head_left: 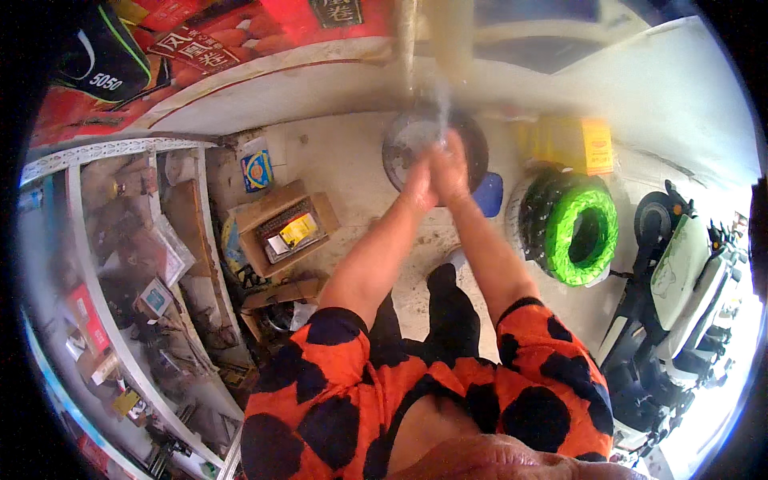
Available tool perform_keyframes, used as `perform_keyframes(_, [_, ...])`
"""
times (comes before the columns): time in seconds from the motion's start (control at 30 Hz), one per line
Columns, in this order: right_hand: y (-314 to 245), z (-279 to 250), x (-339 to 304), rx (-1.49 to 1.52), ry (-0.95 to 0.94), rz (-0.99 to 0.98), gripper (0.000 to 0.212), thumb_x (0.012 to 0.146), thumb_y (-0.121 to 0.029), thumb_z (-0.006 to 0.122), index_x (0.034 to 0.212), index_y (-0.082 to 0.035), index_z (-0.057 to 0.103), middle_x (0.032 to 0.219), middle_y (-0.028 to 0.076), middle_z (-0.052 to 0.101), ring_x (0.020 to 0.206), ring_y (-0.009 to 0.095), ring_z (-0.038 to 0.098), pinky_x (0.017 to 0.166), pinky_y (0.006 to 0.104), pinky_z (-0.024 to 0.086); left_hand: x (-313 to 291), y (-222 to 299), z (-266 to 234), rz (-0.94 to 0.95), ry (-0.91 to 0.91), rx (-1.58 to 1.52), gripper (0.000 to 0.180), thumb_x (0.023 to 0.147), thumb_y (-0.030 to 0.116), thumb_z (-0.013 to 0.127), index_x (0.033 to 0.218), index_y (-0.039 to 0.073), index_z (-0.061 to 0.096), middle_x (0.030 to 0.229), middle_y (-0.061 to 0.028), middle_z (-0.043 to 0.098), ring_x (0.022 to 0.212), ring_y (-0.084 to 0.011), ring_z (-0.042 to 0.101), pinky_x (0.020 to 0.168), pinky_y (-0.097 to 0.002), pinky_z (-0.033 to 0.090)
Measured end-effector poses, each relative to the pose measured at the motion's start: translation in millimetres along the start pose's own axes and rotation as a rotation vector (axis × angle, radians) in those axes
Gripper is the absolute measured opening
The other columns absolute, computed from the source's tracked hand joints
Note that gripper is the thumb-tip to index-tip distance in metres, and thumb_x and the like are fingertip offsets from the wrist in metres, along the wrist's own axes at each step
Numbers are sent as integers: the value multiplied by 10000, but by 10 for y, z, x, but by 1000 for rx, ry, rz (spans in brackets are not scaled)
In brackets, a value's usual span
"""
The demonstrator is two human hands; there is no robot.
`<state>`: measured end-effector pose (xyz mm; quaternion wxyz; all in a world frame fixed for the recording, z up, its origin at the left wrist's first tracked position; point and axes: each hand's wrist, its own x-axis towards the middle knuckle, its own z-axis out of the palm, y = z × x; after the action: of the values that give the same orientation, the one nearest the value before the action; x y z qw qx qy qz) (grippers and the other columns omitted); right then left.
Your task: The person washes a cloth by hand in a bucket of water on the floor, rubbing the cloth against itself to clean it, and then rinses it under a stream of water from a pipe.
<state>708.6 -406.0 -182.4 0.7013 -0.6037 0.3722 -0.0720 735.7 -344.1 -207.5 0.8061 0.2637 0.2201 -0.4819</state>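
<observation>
A stream of water point(442, 108) falls from above onto my two hands, which are held against each other over a dark round basin point(390, 152). My left hand point(422, 182) presses against the inner side of my right hand point(450, 166). Both sets of fingers are blurred and partly cover one another, so their shape is unclear, and I see no object between them. Light-coloured liquid or foam shows inside the basin. A pale blurred upright shape point(452, 40), possibly a pipe, stands above the stream.
On the left are an open cardboard box point(256, 260), a blue packet point(257, 170) and cluttered metal shelving point(92, 248). To the right stand tyres, one in green wrapping point(558, 240), a yellow box point(597, 146) and parked scooters point(680, 272). A blue object point(489, 196) lies beside the basin.
</observation>
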Motion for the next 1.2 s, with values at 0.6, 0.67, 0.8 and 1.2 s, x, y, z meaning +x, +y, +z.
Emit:
perform_keyframes(0.6, [839,-16,-108,-244,33,-549,375,741,-176,534,1106,-97,568,1321,170,383,1250,353,318,1031,434,234,313,190,-217,136,51,234,287,865,265,466,1090,91,505,1046,-69,539,983,-215,513,829,-379,444])
perform_keyframes(0.67, [858,-48,207,-192,27,-570,424,778,-247,513,1181,-118,528,1358,172,339,1258,350,304,1024,437,235,450,46,-419,150,19,276,317,882,293,446,1140,113,485,1101,-73,532,1013,-225,511,871,-397,424])
perform_keyframes(0.8, [1275,-298,816,-67,355,-278,494,781,-274,525,1241,-104,462,1381,180,305,1274,340,283,1035,439,224,697,-185,-607,166,-71,195,413,891,392,435,1237,167,446,1218,-63,493,1095,-251,484,939,-438,380])
perform_keyframes(1.2, [1595,-49,476,-54,251,-781,353,726,-259,604,1073,-200,586,1316,118,414,1226,359,342,958,490,316,934,149,-918,-66,-256,170,471,909,423,363,1258,111,421,1282,-61,449,1173,-240,420,1000,-411,309])
